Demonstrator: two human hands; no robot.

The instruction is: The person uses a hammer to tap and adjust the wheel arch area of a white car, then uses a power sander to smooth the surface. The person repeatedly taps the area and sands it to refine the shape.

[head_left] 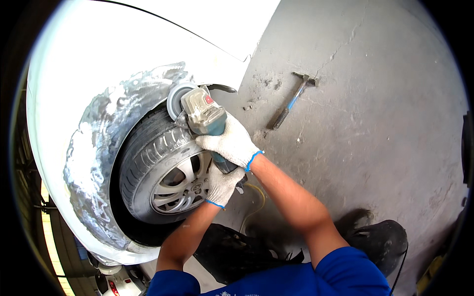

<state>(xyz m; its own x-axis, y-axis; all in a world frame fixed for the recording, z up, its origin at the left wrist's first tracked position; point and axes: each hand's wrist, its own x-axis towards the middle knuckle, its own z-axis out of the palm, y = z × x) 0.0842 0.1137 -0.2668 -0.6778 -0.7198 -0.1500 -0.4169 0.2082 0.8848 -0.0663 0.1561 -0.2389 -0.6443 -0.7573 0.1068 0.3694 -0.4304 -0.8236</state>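
An angle grinder [208,118] with a teal body and dusty metal head is held in both my hands. My right hand [232,142], in a white knit glove with a blue cuff, wraps round its body just behind the head. Lower down, my left hand [223,186], gloved the same way, is closed round the rear of the handle. The grey disc [177,100] is at the upper edge of the wheel arch; whether it touches the metal I cannot tell. Around the arch, the white car fender [113,44] has a band of bare, scuffed metal [91,163].
The dusty tyre and silver alloy wheel [183,182] sit inside the arch, close to my hands. A hammer [292,100] with a blue and black handle lies on the grey concrete floor [375,123]. A yellow cord [259,202] runs beside my left hand.
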